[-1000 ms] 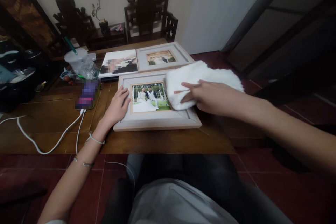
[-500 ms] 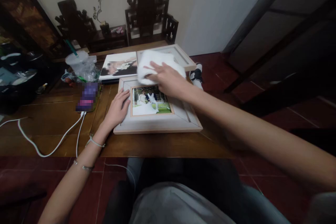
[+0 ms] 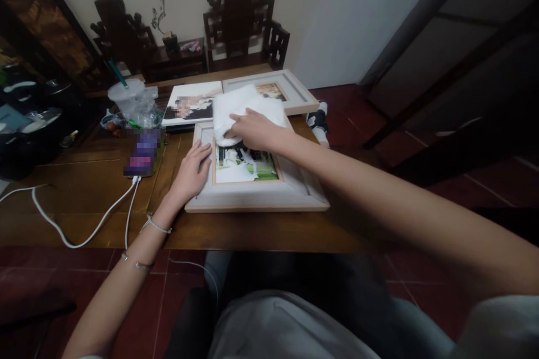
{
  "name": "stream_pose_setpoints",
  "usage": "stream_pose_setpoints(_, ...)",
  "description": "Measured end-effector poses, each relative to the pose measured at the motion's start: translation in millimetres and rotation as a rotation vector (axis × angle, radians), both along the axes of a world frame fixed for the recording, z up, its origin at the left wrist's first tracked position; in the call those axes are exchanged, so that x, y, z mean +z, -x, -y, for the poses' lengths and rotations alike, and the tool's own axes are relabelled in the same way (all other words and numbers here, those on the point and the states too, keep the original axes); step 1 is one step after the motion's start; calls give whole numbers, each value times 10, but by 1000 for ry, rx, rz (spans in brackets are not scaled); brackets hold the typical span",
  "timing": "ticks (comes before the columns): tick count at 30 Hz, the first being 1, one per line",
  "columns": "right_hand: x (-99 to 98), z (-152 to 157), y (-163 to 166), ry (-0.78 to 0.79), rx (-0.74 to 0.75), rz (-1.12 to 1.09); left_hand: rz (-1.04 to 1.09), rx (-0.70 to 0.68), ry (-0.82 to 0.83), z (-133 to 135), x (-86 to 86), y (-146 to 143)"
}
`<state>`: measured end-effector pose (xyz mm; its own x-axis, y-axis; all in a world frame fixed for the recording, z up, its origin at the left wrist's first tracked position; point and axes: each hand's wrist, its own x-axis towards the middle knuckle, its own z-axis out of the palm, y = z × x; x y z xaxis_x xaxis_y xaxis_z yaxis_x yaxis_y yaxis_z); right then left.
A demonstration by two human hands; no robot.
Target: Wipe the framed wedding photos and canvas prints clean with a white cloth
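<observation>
A framed photo point(image 3: 256, 197) with a wide pale mat and light wood edge lies flat near the table's front. My left hand point(image 3: 194, 171) rests on its left side, fingers stretched out over the border. Folded white cloth point(image 3: 236, 105) is gripped by my right hand point(image 3: 255, 130) and lies over the upper part of the frame, covering the top of the wedding picture point(image 3: 244, 168). Behind it, a second picture frame point(image 3: 301, 90) is partly hidden by the cloth. Beside that lies a white-bordered photo panel point(image 3: 196, 90).
On the wooden table point(image 3: 92, 202), a phone point(image 3: 144, 152) is plugged into a white cable point(image 3: 99, 227). A plastic cup point(image 3: 126, 95) with a green straw and crumpled clear plastic point(image 3: 147, 109) stand at the back left. Dark wooden chairs point(image 3: 238, 17) are by the wall.
My right hand has slid the cloth left and slightly down across the frame, uncovering more of the rear frame. My left hand stays on the border. The view has shifted slightly.
</observation>
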<state>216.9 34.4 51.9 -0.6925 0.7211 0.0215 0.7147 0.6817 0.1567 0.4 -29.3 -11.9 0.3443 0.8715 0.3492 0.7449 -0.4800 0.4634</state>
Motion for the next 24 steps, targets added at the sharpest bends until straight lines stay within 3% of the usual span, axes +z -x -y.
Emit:
stream_pose_setpoints(6,42,10,-733,81,-203,25,8,9,6,15,7,-10)
stream_pose_setpoints(9,8,149,-972,74,-230,-25,5,26,11,23,15,-21)
stream_pose_setpoints(13,5,566,-1002,87,-158,-45,12,32,20,21,20,-19)
stream_pose_setpoints(19,128,1286,-1105,244,-137,-70,13,38,29,18,33,-21)
stream_pose_setpoints(24,152,1664,-1111,317,-79,-161,16,41,28,20,25,-34)
